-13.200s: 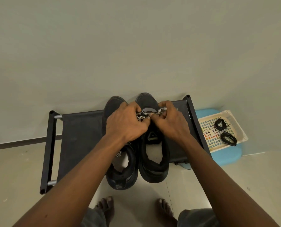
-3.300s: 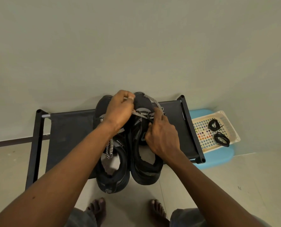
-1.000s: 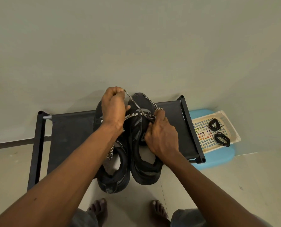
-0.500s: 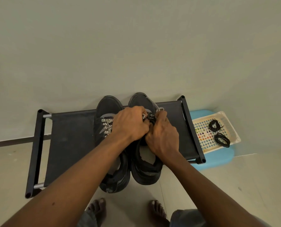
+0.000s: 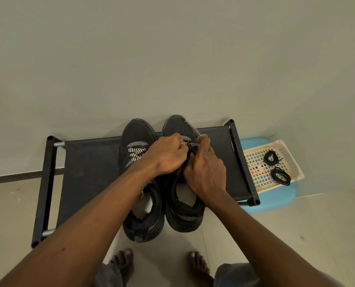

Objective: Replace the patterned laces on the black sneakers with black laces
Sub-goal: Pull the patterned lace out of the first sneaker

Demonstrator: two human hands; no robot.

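Two black sneakers stand side by side on a black fabric rack (image 5: 89, 162). The left sneaker (image 5: 138, 137) still carries its black-and-white patterned lace (image 5: 136, 153). Over the right sneaker (image 5: 177, 126), my left hand (image 5: 166, 155) and my right hand (image 5: 204, 169) meet at the eyelets, both pinching its patterned lace (image 5: 193, 129), whose loose end trails across the toe. Two coiled black laces (image 5: 271, 157) (image 5: 280, 176) lie in a cream basket (image 5: 294, 162) at the right.
The basket sits on a light blue stool (image 5: 276, 200) beside the rack. A plain wall rises right behind the rack. My bare feet (image 5: 122, 264) are on the tiled floor in front of the sneakers.
My left hand came down from a raised pull on the lace and rejoined my right hand at the right sneaker's eyelets. Over the last half second both hands barely moved.
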